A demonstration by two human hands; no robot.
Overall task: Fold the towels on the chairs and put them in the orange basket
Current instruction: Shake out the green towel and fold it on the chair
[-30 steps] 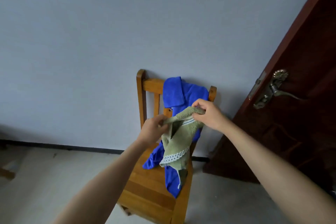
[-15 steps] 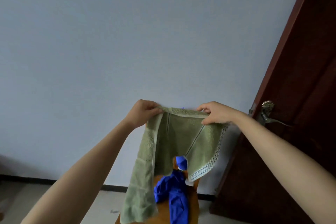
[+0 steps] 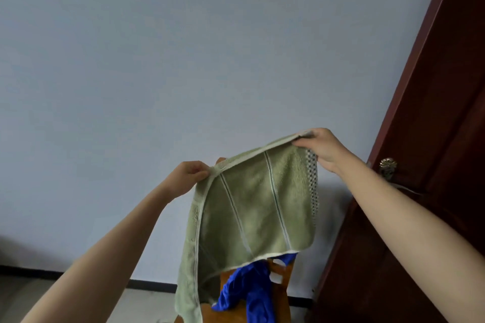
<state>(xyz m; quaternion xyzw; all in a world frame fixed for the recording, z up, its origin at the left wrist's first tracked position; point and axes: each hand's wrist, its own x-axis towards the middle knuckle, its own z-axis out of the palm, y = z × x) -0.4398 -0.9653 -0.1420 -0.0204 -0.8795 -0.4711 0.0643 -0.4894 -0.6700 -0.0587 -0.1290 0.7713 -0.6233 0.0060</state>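
I see the left hand (image 3: 190, 174) and right hand (image 3: 321, 148) each pinching a top corner of the green towel (image 3: 252, 207), held spread in the air before a pale blue wall (image 3: 183, 60). Below it the blue towel (image 3: 249, 288) lies heaped on the wooden chair (image 3: 282, 274), which stands on the grey floor (image 3: 147, 304) beside a dark door (image 3: 433, 139).

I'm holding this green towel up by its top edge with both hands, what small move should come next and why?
Probably work the left hand further along the edge toward the corner: the green towel hangs lopsided, a long strip drooping below that hand, while the right hand pinches its corner.
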